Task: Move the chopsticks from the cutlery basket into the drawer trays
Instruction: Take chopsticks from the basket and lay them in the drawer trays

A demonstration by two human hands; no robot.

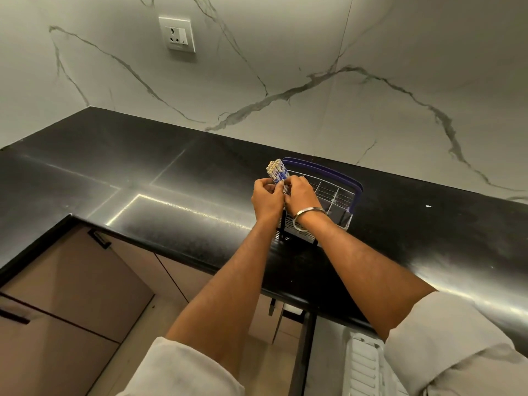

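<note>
Both hands met over the basket (328, 195): the left hand (267, 197) and the right hand (300, 195) had their fingers curled round one bundle of chopsticks (276, 171), whose blue-patterned tops stood upright above the knuckles at the basket's left end. The lower ends were hidden behind the hands, so I could not tell whether they had cleared the wire. The basket's other compartments looked bare. A metal bangle (308, 214) sat on the right wrist.

Doing this step well would probably mean squeezing the bundle evenly so that no stick slides out, lifting it straight up until the tips are free of the dividers, and keeping it level on the way down to the drawer (363, 364), which showed as a pale ribbed tray at the bottom edge, below the counter's front edge.

The basket stood near the back edge of the counter (171, 181), a polished black stone with strip-light glare. Behind rose a white veined marble wall with a socket (177, 34); brown cabinets (71, 281) sat below on the left.
</note>
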